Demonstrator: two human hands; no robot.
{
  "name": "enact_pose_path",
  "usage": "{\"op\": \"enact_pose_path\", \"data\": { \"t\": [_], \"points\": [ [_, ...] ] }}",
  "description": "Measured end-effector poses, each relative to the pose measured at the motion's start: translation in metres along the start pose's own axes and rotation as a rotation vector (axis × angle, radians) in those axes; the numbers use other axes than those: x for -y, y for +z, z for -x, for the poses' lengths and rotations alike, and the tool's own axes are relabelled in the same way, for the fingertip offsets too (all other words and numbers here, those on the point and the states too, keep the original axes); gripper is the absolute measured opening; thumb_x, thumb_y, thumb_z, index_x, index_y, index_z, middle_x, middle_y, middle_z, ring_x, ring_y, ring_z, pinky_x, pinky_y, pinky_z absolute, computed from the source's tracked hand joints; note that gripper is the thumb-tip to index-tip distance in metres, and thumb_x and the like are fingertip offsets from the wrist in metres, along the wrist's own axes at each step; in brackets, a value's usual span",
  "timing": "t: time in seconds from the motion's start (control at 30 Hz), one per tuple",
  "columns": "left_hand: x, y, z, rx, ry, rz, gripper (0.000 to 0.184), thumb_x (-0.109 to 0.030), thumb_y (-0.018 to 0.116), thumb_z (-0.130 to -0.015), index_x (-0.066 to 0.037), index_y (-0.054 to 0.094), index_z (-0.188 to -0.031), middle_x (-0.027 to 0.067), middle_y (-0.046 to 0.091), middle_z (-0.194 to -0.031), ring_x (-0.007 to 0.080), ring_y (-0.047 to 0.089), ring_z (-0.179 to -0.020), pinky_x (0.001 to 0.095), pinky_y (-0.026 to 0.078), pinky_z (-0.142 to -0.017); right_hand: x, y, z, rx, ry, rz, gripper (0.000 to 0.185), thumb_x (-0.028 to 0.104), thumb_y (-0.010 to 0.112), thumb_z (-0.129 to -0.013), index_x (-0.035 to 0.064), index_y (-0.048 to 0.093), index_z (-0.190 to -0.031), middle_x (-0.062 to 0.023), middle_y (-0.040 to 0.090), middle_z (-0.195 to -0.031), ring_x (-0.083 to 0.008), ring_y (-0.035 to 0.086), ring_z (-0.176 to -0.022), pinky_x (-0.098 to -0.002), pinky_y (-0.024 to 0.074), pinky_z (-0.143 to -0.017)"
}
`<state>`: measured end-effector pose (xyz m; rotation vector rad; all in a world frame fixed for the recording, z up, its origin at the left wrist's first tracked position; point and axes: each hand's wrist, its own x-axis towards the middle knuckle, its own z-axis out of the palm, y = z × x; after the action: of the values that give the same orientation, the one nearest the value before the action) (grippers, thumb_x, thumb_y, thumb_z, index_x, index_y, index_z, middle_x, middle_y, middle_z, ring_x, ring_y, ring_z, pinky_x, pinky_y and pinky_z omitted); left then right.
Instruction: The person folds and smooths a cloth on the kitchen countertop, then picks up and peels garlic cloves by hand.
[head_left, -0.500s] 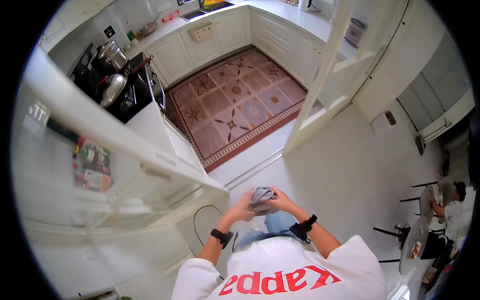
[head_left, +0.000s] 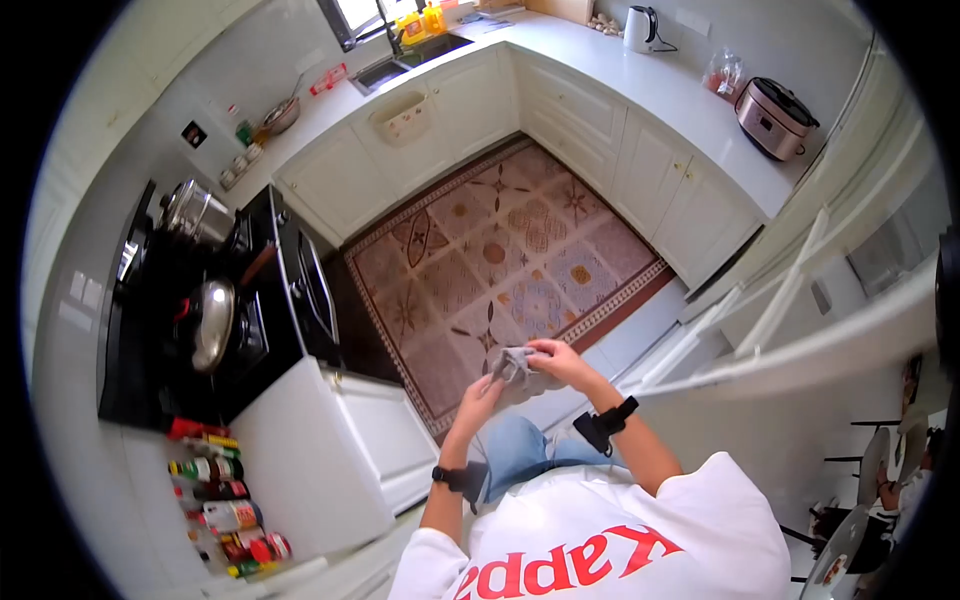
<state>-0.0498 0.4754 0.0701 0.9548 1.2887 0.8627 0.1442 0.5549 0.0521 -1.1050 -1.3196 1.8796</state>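
Observation:
A crumpled grey cloth point(head_left: 520, 378) hangs between my two hands, in front of my legs and above the edge of the patterned rug point(head_left: 470, 270). My left hand point(head_left: 483, 397) grips its near left side, with the fingers closed on the fabric. On the upper right side, my right hand point(head_left: 560, 362) pinches the cloth between thumb and fingers. Folds of the fabric hide some of the fingertips. Both wrists wear black bands.
Left stands a black stove point(head_left: 255, 290) with a steel pot point(head_left: 198, 212) and a lidded pan point(head_left: 213, 325). Several bottles point(head_left: 225, 490) line the near counter. A sink point(head_left: 410, 62), kettle point(head_left: 640, 28) and rice cooker point(head_left: 775, 118) are behind. A glass door point(head_left: 780, 290) is at right; another person sits beyond.
My view has moved forward into the kitchen doorway, so the stove, bottles and rice cooker show more fully. The cloth, bunched up before, now hangs looser between my hands.

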Motion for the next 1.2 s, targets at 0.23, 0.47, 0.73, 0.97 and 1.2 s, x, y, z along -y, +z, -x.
{"op": "enact_pose_path", "data": {
  "t": [0.23,0.47,0.73,0.97,1.2],
  "points": [
    [-0.042,-0.092,-0.173,0.241,-0.066,-0.292,0.034,-0.027,0.053,-0.088,-0.002,0.055,-0.112,0.0035,0.06,-0.102,0.013,0.053,-0.096,0.0302,0.038,-0.088,0.029,-0.038,-0.152,0.05,0.07,0.086,0.026,0.028,0.06,-0.084,0.0028,0.063,-0.091,0.0035,0.058,-0.078,-0.0052,0.049,-0.07,-0.0217,0.0413,-0.063],
    [-0.171,-0.078,-0.374,0.766,0.171,-0.864,0.065,-0.036,0.062,-0.081,-0.006,0.037,-0.132,0.0116,0.05,-0.125,0.0198,0.039,-0.124,0.0384,0.013,-0.108,0.102,-0.116,-0.256,-0.168,-0.058,0.114,0.022,0.023,0.056,-0.087,0.0023,0.061,-0.092,0.0013,0.058,-0.079,-0.0067,0.049,-0.076,-0.0232,0.0419,-0.069],
    [-0.217,0.029,-0.522,0.713,0.261,-0.469,0.025,-0.024,0.059,-0.084,-0.002,0.053,-0.095,0.0067,0.047,-0.061,0.0116,0.039,-0.055,0.0288,0.035,-0.049,0.168,-0.245,-0.28,-0.725,-0.092,0.118,0.021,0.022,0.059,-0.086,0.0014,0.06,-0.083,0.003,0.056,-0.071,-0.0053,0.047,-0.068,-0.0226,0.041,-0.063],
    [-0.252,0.166,-0.667,0.637,0.367,-0.534,0.021,-0.021,0.056,-0.084,-0.001,0.051,-0.089,0.0212,0.052,-0.066,0.0388,0.052,-0.063,0.0426,0.039,-0.054,0.152,-0.421,-0.336,-1.098,-0.2,0.166,0.016,0.016,0.063,-0.084,0.0009,0.059,-0.079,0.0031,0.056,-0.07,-0.0045,0.048,-0.067,-0.0203,0.0396,-0.061],
    [-0.353,0.341,-0.807,0.623,0.529,-0.419,0.017,-0.016,0.05,-0.088,0.0,0.046,-0.092,0.0253,0.051,-0.068,0.0421,0.05,-0.065,0.0433,0.039,-0.058,0.264,-0.614,-0.364,-1.599,-0.312,0.229,0.02,0.014,0.063,-0.082,0.001,0.057,-0.096,0.0007,0.055,-0.08,-0.0062,0.046,-0.071,-0.0218,0.038,-0.059]
  ]
}}
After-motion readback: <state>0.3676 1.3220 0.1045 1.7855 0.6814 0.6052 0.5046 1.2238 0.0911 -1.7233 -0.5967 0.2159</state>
